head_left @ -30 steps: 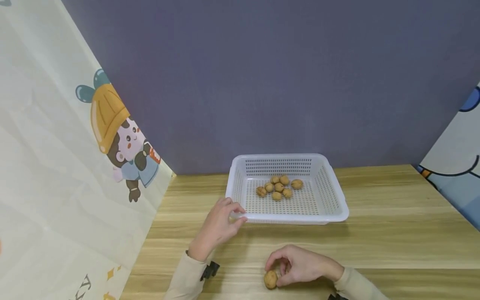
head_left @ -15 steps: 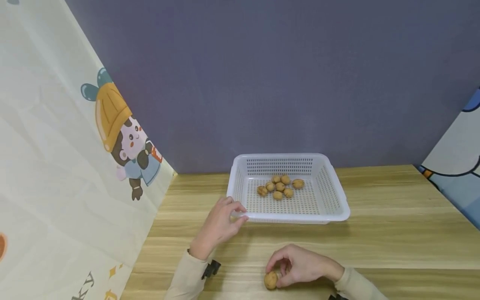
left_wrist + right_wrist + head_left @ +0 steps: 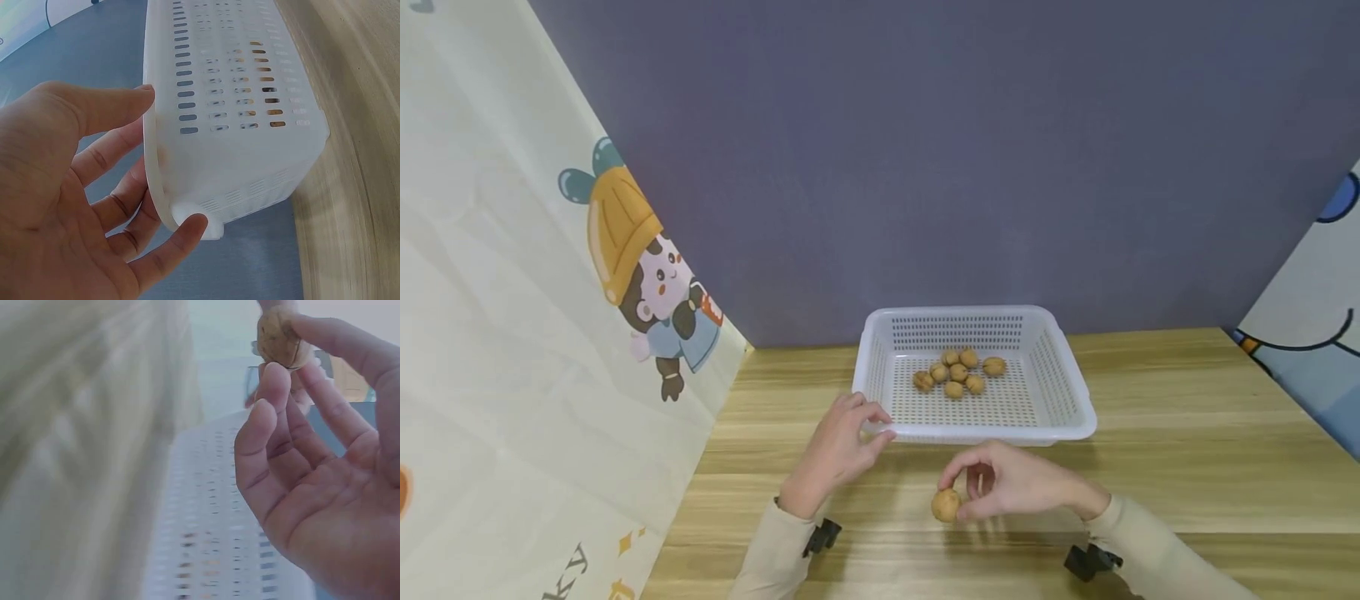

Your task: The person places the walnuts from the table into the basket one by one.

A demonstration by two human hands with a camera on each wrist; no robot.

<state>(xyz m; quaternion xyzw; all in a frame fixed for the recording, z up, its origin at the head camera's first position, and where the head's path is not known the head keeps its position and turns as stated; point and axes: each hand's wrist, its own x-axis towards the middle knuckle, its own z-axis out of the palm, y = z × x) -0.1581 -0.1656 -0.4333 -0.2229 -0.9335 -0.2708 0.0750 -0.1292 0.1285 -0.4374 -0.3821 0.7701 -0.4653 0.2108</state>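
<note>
A white slotted plastic basket (image 3: 985, 433) stands on the wooden table, with several walnuts (image 3: 958, 372) lying on its bottom. My left hand (image 3: 838, 450) grips the basket's near left corner by the rim; in the left wrist view the thumb (image 3: 119, 106) is on the rim's near side and other fingers lie behind it. My right hand (image 3: 1018, 482) pinches one walnut (image 3: 946, 505) between thumb and fingers, just in front of the basket. In the right wrist view that walnut (image 3: 279, 339) sits at the fingertips.
The wooden table (image 3: 1180, 433) extends on both sides of the basket. Behind it rises a dark grey-blue panel (image 3: 925, 167). A pale sheet with a cartoon figure (image 3: 662, 283) borders the left, and another printed sheet (image 3: 1318, 333) the right.
My right hand has moved away from the table's front edge toward the basket, carrying the pinched walnut. The left hand has kept its hold on the rim.
</note>
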